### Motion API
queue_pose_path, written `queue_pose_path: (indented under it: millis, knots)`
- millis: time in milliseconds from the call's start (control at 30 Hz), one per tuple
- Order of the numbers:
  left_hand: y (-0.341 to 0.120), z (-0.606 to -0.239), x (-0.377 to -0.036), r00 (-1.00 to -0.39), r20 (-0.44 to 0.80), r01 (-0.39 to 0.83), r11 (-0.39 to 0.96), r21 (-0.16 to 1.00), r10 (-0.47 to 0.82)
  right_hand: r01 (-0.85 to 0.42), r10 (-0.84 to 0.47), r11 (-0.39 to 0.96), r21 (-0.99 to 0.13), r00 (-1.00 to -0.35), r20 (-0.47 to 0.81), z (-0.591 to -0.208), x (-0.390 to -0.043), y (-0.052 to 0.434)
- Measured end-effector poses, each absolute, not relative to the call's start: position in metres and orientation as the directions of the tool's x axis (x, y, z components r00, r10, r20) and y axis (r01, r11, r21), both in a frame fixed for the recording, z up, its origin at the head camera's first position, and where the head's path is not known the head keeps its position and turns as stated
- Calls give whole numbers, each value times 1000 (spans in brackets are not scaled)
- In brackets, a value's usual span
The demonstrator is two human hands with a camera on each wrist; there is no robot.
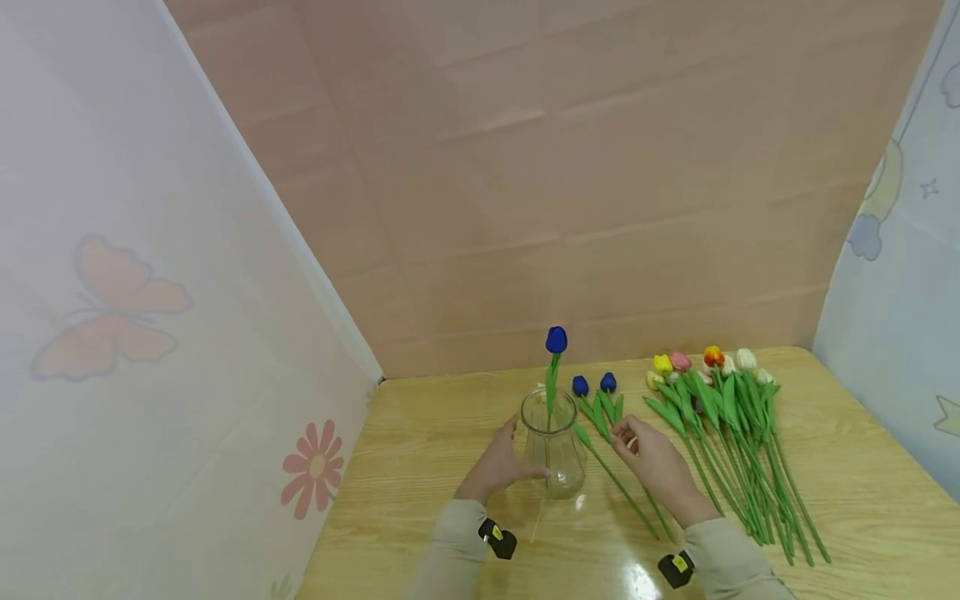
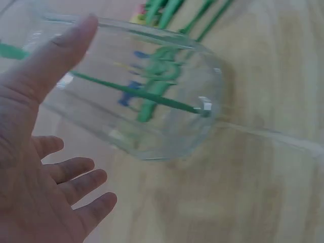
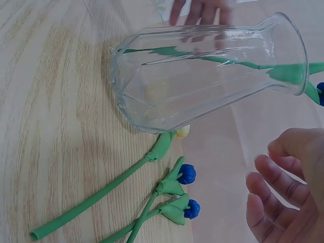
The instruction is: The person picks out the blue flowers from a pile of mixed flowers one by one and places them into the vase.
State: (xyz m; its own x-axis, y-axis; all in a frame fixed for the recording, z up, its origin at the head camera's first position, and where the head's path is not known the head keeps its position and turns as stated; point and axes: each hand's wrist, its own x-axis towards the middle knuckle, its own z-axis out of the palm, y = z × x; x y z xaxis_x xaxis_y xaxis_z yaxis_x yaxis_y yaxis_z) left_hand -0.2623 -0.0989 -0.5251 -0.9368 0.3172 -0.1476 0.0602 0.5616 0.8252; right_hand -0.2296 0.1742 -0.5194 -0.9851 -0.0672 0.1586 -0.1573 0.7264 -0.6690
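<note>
Both sleeves enter from the table's near edge, and the hands work around a clear glass vase (image 1: pixel 553 454) standing near the middle of the wooden table (image 1: pixel 862 500), a little toward its back edge. The left hand (image 1: pixel 497 467) lies against the vase's left side with fingers straight and relaxed and the thumb up along the glass, steadying rather than clasping it; the left wrist view shows the palm spread and the thumb (image 2: pixel 61 48) touching the wall. The right hand (image 1: pixel 652 462) hovers just right of the vase with fingers loosely curled and nothing in them, nearest the two blue tulips (image 1: pixel 594 385) that lie on the table beside the vase.

To do this step well, I judge that the left hand should brace the vase low on its belly, since the glass is smooth and narrow at the neck, and a sideways knock from a stem could tip it. Any stem should be taken near its middle and fed in tip first, straight down through the mouth.

The vase is transparent, faceted, wide at the belly and flared at the rim. One blue tulip (image 1: pixel 556 340) already stands in it, its green stem (image 3: pixel 202 55) reaching the bottom and the flower head well above the rim. A bunch of mixed tulips (image 1: pixel 712 367), yellow, pink, orange and white, lies toward the table's right side, heads pointing to the back edge.
</note>
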Motion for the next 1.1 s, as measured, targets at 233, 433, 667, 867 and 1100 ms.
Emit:
queue_pose_path:
  millis: [233,433,667,867,1100]
  knots:
    - [-91,-563,-266,-925,-145,118,629,768,350,-165,-68,731,-662,-983,170,-519,-229,174]
    - [-88,-569,-265,-928,-133,145,665,732,349,-166,-72,728,-665,-983,168,-520,-229,177]
    - [-87,-569,-265,-925,-147,148,688,710,350,-149,-96,774,-616,-988,118,-524,-239,187]
    - [-88,-569,-265,-925,-157,132,681,720,346,-149,-197,828,-541,-980,-32,-530,-247,197]
    - [-89,-565,-262,-923,-168,121,675,728,346,-189,-253,857,-479,-965,-73,-550,-256,184]
